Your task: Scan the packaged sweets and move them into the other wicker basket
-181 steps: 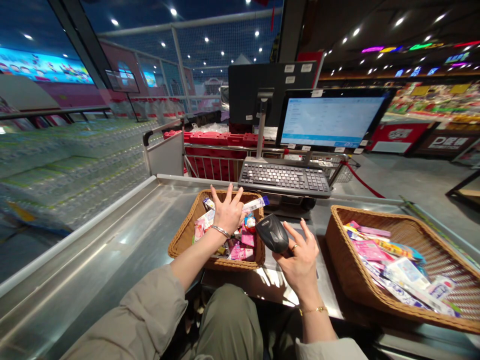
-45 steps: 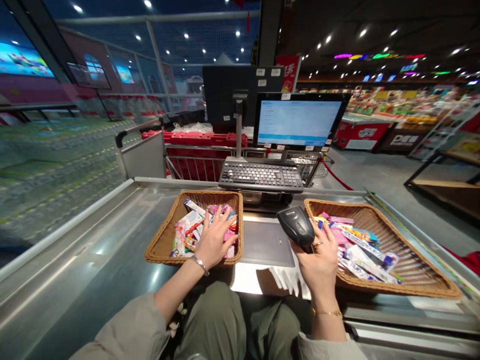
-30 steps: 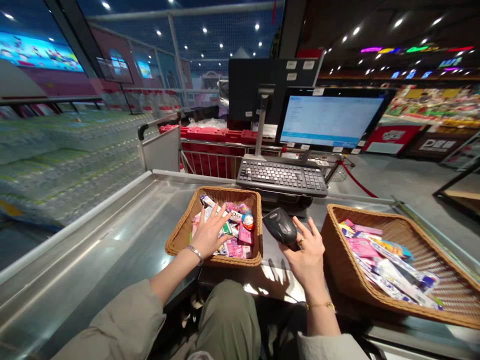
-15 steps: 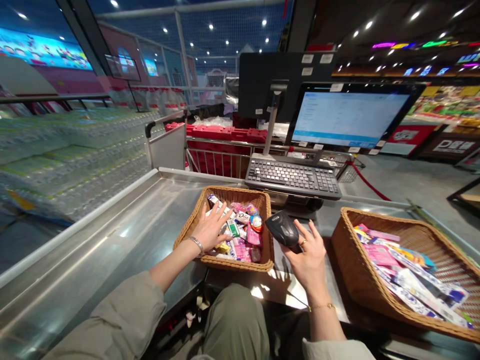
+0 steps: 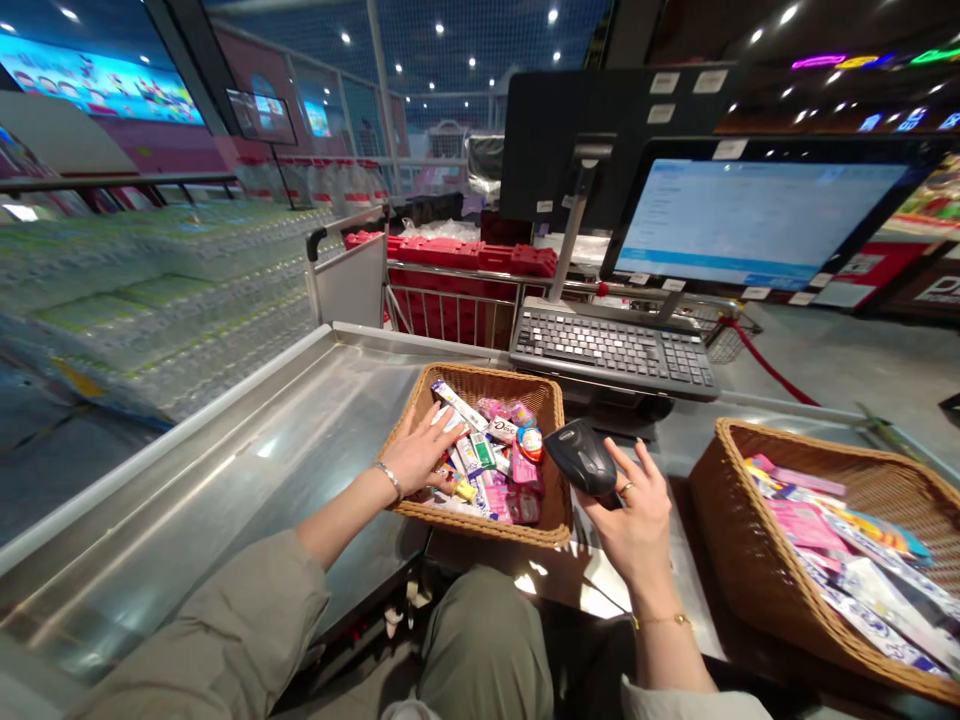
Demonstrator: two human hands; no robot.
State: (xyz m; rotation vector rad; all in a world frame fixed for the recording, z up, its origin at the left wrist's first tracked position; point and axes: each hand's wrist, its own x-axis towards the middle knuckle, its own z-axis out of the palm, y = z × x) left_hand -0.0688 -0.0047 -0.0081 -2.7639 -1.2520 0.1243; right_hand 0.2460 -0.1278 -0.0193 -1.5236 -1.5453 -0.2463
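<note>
Noted: below the checkout keyboard [image 5: 613, 348], my open left hand [image 5: 420, 450] rests on packaged sweets [image 5: 487, 470] in a wicker basket [image 5: 487, 375]; further right, my right hand [image 5: 630, 520] grips a handheld barcode scanner [image 5: 581, 457], beside a second wicker basket [image 5: 739, 540].

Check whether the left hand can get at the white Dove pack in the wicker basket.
Probably yes. The left hand already rests on the goods inside the wicker basket, and the white Dove pack lies just past its fingertips. Only a few small packets lie between them, and no rim blocks the way.
</note>
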